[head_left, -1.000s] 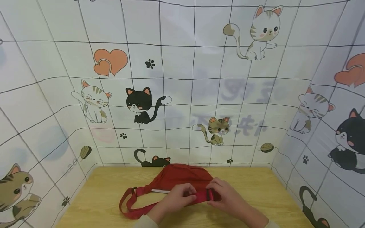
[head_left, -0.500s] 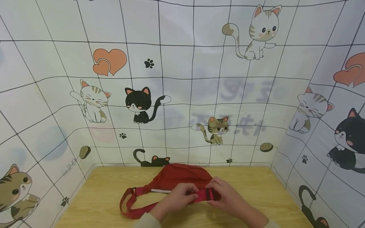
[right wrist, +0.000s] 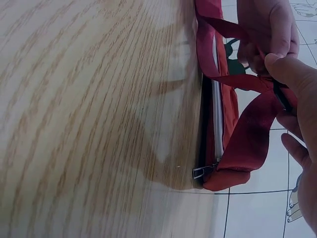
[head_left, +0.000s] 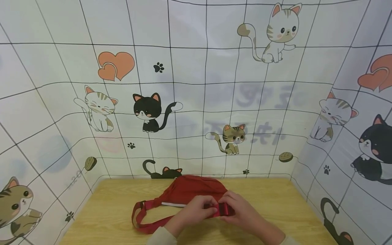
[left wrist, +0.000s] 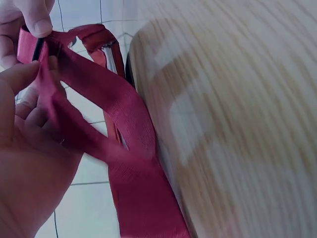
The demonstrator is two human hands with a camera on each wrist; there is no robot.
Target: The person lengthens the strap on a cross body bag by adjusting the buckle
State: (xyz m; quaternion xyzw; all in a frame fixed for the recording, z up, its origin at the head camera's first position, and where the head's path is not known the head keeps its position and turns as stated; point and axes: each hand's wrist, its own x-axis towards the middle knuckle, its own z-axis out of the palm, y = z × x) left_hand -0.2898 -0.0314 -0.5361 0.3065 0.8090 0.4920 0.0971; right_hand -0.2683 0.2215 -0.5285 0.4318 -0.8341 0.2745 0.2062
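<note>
A red waist bag [head_left: 193, 190] lies on the wooden table, its body behind both hands. My left hand [head_left: 196, 212] pinches the red strap [left wrist: 89, 134] between thumb and fingers, close to a black slider buckle [right wrist: 282, 95]. On the buckle's other side, my right hand [head_left: 242, 212] grips the strap and buckle with thumb and fingertips. In the left wrist view the strap runs down from the fingers in two layers. A pale zipper with a metal pull [right wrist: 200, 172] shows along the bag's edge in the right wrist view.
The light wooden table [head_left: 113, 204] extends to both sides of the bag. A second strap adjuster [head_left: 142, 205] sits on the strap loop at left. White cloth walls [head_left: 190, 98] printed with cats and grid lines enclose the back and sides.
My left hand has shifted slightly right, closer to the buckle, so less strap shows between the hands. The strap loop at left has moved a little right with it.
</note>
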